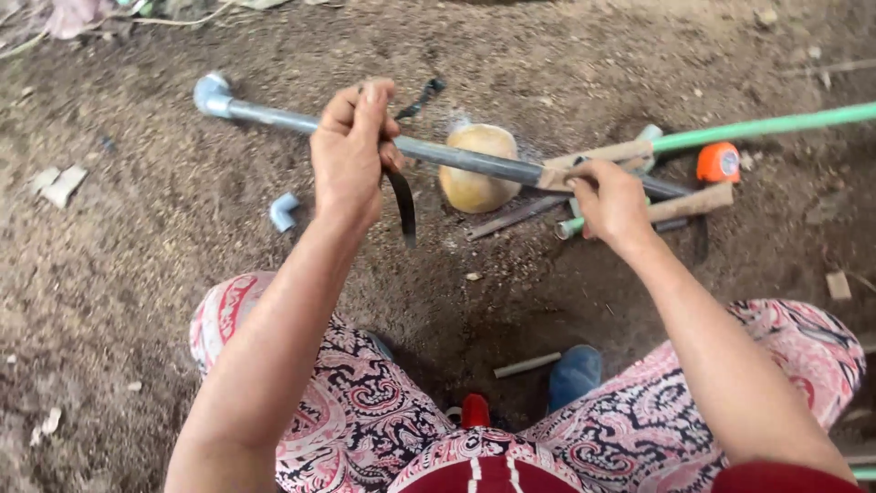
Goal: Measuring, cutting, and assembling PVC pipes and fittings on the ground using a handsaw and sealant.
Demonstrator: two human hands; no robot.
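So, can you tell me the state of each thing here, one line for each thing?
Left hand: closed around the grey pipe and a black strap.
Right hand: closed on the pipe's other end.
Grey pipe: held level above the soil, elbow fitting on its far end.
Black strap: hanging loose from the left hand.
Loose elbow fitting: lying on the soil.
Tape measure: lying on the ground.
Green pipe: lying on the ground.

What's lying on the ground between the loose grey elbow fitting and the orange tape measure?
In the head view, between the elbow fitting and the tape measure lies a rounded tan stone, with the grey pipe crossing over it, then wooden handles.
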